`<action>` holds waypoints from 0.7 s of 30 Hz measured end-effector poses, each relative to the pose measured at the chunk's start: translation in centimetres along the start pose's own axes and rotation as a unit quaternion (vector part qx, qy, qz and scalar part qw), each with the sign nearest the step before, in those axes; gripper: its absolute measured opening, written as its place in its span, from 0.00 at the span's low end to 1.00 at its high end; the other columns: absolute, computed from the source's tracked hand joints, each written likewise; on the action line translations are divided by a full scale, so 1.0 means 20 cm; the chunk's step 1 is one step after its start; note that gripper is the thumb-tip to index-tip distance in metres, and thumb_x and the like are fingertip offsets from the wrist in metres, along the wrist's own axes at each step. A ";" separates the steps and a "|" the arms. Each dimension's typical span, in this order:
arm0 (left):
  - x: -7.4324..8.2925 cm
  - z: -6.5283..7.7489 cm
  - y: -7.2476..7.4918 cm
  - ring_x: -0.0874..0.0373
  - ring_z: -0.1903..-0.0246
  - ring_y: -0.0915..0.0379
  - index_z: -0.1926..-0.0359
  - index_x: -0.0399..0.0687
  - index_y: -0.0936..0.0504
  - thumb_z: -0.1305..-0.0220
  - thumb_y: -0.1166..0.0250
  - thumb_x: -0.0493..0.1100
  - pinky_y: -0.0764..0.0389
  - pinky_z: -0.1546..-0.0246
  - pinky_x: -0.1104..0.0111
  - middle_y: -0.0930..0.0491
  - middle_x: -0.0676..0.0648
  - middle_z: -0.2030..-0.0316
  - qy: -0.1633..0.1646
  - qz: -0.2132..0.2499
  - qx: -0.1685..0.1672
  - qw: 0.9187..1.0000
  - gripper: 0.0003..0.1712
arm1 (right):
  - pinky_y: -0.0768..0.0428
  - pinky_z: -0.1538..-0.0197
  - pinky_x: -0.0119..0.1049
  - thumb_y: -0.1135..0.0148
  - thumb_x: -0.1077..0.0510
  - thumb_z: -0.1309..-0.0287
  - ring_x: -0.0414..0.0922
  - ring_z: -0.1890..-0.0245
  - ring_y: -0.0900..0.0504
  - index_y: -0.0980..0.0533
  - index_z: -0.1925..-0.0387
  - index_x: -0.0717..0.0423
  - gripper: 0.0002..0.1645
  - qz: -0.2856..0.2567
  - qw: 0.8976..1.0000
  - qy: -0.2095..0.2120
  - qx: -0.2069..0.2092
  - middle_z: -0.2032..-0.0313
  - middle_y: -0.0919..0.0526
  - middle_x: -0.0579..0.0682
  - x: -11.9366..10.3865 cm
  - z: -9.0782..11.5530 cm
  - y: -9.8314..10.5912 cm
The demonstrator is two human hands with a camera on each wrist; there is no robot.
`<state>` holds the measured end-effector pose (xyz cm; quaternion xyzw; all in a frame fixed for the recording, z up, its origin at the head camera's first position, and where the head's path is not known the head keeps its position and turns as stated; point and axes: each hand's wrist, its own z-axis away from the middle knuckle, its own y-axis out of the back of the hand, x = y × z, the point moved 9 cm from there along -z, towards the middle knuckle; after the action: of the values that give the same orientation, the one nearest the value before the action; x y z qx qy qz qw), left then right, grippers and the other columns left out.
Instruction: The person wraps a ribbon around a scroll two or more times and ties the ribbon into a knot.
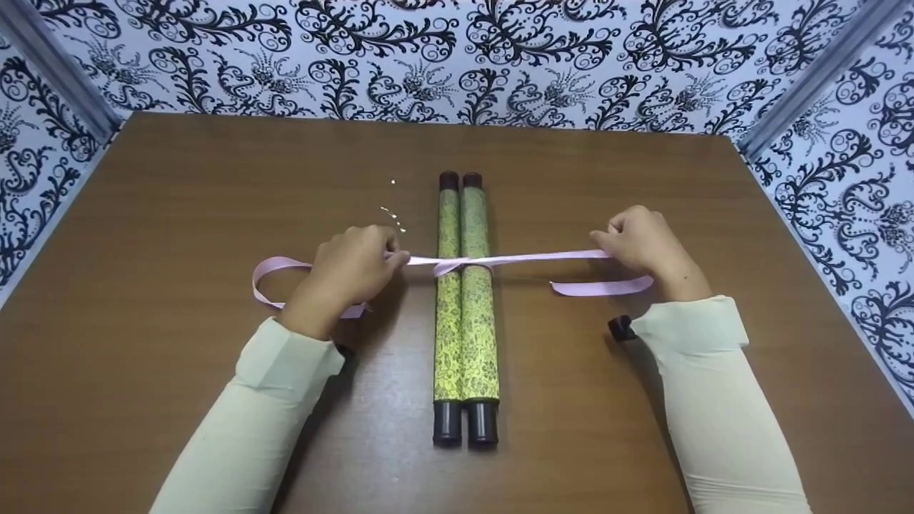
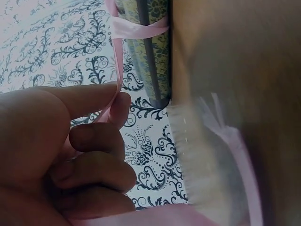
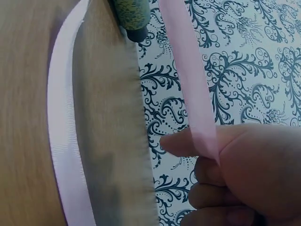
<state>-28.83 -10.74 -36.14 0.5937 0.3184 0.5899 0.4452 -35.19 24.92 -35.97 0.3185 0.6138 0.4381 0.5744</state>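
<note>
Two long tubes with yellow-green floral patterning and dark end caps, a left tube [image 1: 448,321] and a right tube [image 1: 480,321], lie side by side on the table. A pink ribbon [image 1: 535,258] wraps round both and crosses itself on top near their middle. To the left, my left hand [image 1: 355,265] pinches one length between thumb and forefinger, the other fingers curled. On the other side my right hand [image 1: 643,239] grips the opposite length. Both lengths run nearly straight from the crossing to the hands. Loose ribbon tails curl below each hand.
The brown wooden table [image 1: 178,185] ends at a back wall [image 1: 400,57] with black scroll patterning, and similar panels stand at both sides. Several tiny pale specks [image 1: 393,215] lie left of the tubes. Small dark objects show at both sleeve cuffs.
</note>
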 end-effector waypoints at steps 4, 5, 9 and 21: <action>0.00 0.00 -0.01 0.47 0.63 0.21 0.63 0.53 0.16 0.30 0.39 0.54 0.24 0.60 0.48 0.17 0.48 0.67 0.000 -0.001 -0.003 1.000 0.12 | 0.35 0.78 0.34 0.38 0.53 0.36 0.44 0.82 0.31 0.34 0.92 0.52 0.29 0.016 1.000 -0.012 -0.013 0.90 0.35 0.42 0.01 0.00 -0.02; 0.00 0.00 -0.01 0.46 0.63 0.21 0.63 0.53 0.16 0.30 0.38 0.54 0.24 0.59 0.48 0.16 0.48 0.67 0.000 -0.001 -0.004 1.000 0.12 | 0.35 0.78 0.34 0.38 0.52 0.36 0.44 0.82 0.31 0.34 0.91 0.52 0.29 0.023 0.999 -0.015 -0.016 0.90 0.35 0.42 0.01 0.00 -0.03; -0.01 0.00 -0.01 0.46 0.62 0.20 0.62 0.52 0.16 0.30 0.38 0.53 0.24 0.57 0.47 0.16 0.48 0.65 0.002 0.000 -0.014 1.000 0.12 | 0.35 0.78 0.35 0.38 0.50 0.36 0.45 0.80 0.29 0.34 0.91 0.51 0.29 0.045 0.998 -0.033 -0.023 0.88 0.34 0.42 0.03 0.00 -0.04; 0.00 0.01 -0.02 0.43 0.59 0.19 0.66 0.52 0.16 0.32 0.36 0.52 0.24 0.56 0.45 0.15 0.47 0.65 0.006 -0.010 -0.015 1.000 0.10 | 0.36 0.79 0.33 0.44 0.59 0.36 0.42 0.84 0.34 0.38 0.91 0.50 0.27 0.038 0.997 -0.061 -0.035 0.90 0.38 0.42 0.09 0.00 -0.07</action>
<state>-28.56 -10.61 -36.43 0.5803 0.3185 0.5933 0.4580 -35.20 26.03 -38.05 0.3476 0.5497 0.4605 0.6041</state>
